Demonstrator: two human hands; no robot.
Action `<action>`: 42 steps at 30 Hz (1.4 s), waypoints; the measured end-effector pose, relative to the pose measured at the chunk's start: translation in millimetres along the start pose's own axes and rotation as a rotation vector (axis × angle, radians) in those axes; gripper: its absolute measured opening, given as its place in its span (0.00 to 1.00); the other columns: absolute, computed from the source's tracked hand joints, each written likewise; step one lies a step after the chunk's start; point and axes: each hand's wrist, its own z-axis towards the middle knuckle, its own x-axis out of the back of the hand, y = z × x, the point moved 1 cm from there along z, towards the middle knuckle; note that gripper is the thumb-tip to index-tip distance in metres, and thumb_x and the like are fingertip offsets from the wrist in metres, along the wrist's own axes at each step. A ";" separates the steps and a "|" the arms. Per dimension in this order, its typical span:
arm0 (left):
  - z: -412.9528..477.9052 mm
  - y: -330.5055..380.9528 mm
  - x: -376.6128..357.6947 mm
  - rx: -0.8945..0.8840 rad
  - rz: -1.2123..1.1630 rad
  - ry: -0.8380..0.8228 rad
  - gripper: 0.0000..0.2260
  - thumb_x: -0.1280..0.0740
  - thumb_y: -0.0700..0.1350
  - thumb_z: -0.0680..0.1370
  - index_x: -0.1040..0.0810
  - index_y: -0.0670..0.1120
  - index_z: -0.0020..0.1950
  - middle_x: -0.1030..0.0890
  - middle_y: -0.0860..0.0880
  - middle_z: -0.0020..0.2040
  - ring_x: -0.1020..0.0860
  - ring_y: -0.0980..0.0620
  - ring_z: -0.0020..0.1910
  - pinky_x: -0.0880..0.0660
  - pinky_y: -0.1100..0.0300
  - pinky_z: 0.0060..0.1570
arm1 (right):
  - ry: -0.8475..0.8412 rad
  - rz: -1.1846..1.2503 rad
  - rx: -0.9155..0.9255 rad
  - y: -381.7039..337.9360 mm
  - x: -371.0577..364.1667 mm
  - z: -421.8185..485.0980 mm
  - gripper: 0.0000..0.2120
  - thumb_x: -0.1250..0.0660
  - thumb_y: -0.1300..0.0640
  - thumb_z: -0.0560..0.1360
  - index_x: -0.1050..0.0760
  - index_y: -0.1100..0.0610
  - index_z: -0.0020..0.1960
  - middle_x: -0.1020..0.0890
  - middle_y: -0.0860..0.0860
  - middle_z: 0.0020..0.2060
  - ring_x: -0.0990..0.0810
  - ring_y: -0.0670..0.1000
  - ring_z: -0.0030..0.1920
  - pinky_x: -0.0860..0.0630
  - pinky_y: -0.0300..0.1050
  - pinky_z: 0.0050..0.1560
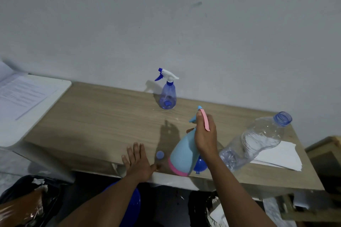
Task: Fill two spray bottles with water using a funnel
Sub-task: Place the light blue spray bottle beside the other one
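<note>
My right hand (204,137) grips the neck and pink trigger of a light-blue spray bottle (181,155) with a pink base band, standing near the front edge of the wooden table (96,116). A blue funnel (199,165) lies partly hidden behind that bottle. My left hand (137,161) rests flat on the table edge, fingers straight, beside a small blue cap (160,154). A clear blue spray bottle (168,92) with a white head stands at the back by the wall. An uncapped clear water bottle (258,140) stands to the right.
White paper sheets (278,156) lie at the table's right end. A white unit with printed papers (24,96) adjoins the left side. Dark plastic bags (27,201) and a blue object (132,201) sit on the floor below. A wooden box (326,155) is at far right.
</note>
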 end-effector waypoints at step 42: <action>26.0 -1.7 28.8 -0.127 0.133 -0.200 0.62 0.36 0.77 0.63 0.76 0.52 0.75 0.79 0.51 0.73 0.79 0.44 0.71 0.73 0.33 0.68 | 0.019 -0.372 0.203 -48.9 8.8 105.5 0.15 0.29 0.47 0.74 0.21 0.59 0.40 0.21 0.49 0.32 0.25 0.48 0.34 0.34 0.37 0.32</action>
